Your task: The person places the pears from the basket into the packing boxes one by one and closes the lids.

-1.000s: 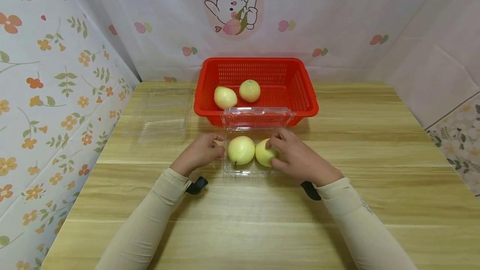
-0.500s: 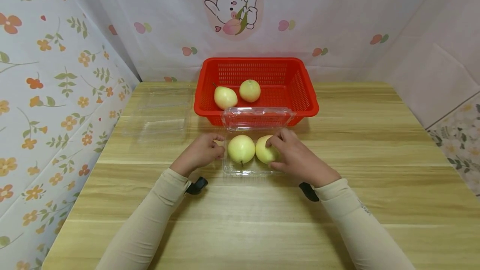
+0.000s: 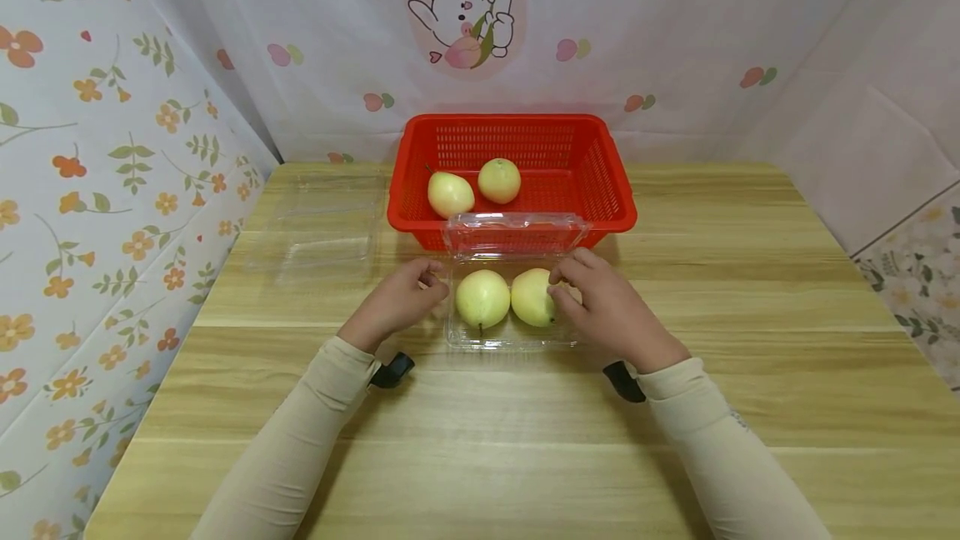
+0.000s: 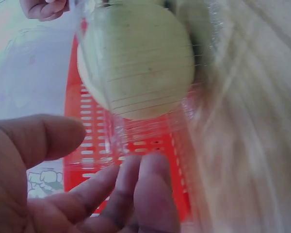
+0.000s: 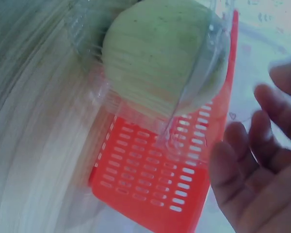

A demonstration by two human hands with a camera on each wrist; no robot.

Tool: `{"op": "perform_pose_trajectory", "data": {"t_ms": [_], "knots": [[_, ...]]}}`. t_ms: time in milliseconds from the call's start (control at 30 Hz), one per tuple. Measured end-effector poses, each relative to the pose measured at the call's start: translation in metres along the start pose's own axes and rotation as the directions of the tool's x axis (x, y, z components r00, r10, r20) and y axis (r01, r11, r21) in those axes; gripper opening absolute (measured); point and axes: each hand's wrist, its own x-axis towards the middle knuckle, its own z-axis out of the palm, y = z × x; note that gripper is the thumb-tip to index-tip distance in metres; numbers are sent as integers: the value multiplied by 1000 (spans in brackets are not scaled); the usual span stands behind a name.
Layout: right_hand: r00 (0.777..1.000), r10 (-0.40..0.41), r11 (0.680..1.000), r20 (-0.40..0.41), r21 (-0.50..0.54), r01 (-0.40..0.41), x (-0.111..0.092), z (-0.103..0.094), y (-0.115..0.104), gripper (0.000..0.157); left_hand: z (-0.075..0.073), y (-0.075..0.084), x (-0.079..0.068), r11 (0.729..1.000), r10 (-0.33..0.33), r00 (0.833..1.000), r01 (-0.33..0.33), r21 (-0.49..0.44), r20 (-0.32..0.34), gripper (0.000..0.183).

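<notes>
Two pale yellow pears, a left pear (image 3: 482,299) and a right pear (image 3: 532,298), sit side by side in a clear plastic clamshell box (image 3: 513,344), its lid (image 3: 517,233) raised at the back. At the box's left side is my left hand (image 3: 401,298), its thumb and fingers apart with nothing between them. My right hand (image 3: 611,307) is over the box's right end, fingertips right beside the right pear. The right wrist view shows the right fingers (image 5: 233,155) loosely bent, holding nothing. Through the box wall, the left wrist view shows a pear (image 4: 140,63).
Behind the box stands a red plastic basket (image 3: 592,227) with two more pears, a stemmed pear (image 3: 450,195) and a rounder pear (image 3: 499,182). Clear plastic packaging (image 3: 322,232) lies at the table's back left. Patterned cloth (image 3: 330,40) hangs behind the wooden table (image 3: 480,457).
My right hand has let go of the right pear and drawn slightly right. Both pears in the box have turned a little. The left hand's fingers have loosened beside the box.
</notes>
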Motion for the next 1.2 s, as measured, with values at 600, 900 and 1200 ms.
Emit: {"op": "perform_pose_trajectory", "data": {"t_ms": [600,900,1200], "knots": [[906,380,896,-184,316,-312,5,-17,8,42,-15,24,-1,942,200,930,-269,-200,-308,31],[917,374,878,-137,372,-303,5,-17,6,42,-13,28,-3,943,197,936,-262,-206,-291,25],[915,379,868,-136,395,-301,0,-15,7,45,-11,23,-7,949,166,952,-225,-221,-257,31]]}}
